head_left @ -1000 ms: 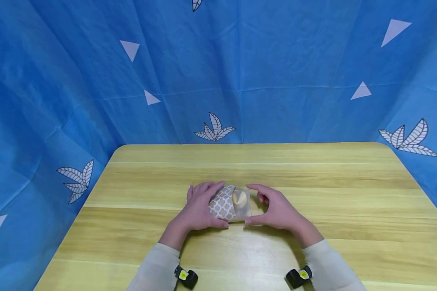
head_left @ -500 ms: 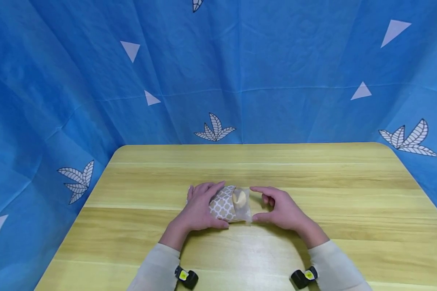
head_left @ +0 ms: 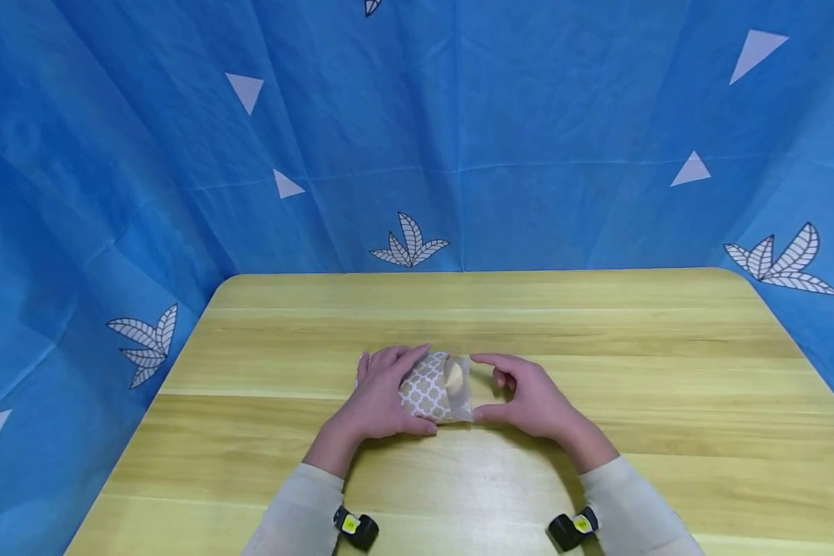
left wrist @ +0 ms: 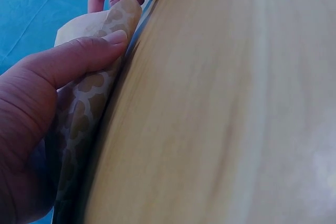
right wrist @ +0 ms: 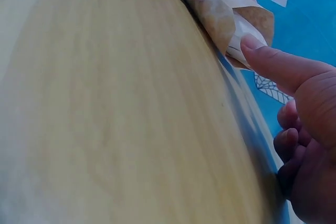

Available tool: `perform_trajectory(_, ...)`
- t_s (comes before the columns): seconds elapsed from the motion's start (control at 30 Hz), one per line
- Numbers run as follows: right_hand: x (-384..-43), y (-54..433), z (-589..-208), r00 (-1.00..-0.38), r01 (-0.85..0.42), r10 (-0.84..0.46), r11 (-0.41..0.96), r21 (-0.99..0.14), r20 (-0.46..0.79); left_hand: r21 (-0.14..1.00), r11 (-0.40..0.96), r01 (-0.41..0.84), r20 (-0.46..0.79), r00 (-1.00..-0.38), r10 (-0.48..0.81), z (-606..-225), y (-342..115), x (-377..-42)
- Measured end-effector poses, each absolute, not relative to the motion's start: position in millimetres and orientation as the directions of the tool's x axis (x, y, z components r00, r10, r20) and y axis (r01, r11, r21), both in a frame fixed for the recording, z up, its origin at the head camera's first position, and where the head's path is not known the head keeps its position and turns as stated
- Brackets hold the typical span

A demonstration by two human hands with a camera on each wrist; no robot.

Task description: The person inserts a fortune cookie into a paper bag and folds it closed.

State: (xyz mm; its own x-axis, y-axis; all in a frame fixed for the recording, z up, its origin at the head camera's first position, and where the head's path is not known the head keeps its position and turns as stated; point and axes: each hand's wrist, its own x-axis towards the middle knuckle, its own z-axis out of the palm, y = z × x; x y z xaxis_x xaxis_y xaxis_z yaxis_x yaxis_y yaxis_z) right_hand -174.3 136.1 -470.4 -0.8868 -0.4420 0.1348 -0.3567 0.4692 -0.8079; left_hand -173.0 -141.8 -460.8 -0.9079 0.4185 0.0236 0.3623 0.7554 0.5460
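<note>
A patterned paper wrap, tan and white, lies on the table in front of me, with a pale, rounded piece showing inside its right end. What the rest of it contains is hidden. My left hand grips the wrap from above, thumb on the near side and fingers over the far side. At the translucent open end, my right hand spans the paper's edges between thumb and index finger; its other fingers are curled in. The right thumb touches the paper in the right wrist view.
A light wooden table lies under both hands. Behind and left of it hangs a blue cloth printed with leaves and triangles. Each sleeve carries a small black wrist camera.
My right hand drew back slightly from the paper's end, then came left against it again. The open end now reaches less far right. My left hand has kept its place.
</note>
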Motion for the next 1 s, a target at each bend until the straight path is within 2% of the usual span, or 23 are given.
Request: perform_trajectory(1.0, -175.0, 128.9, -468.9, -0.868, -0.442, -0.434, 0.452, -0.775, 0.243, 0.544, 0.754, 0.368, 0.032, -0.907, 0.419, -457.9, -141.8, -174.3)
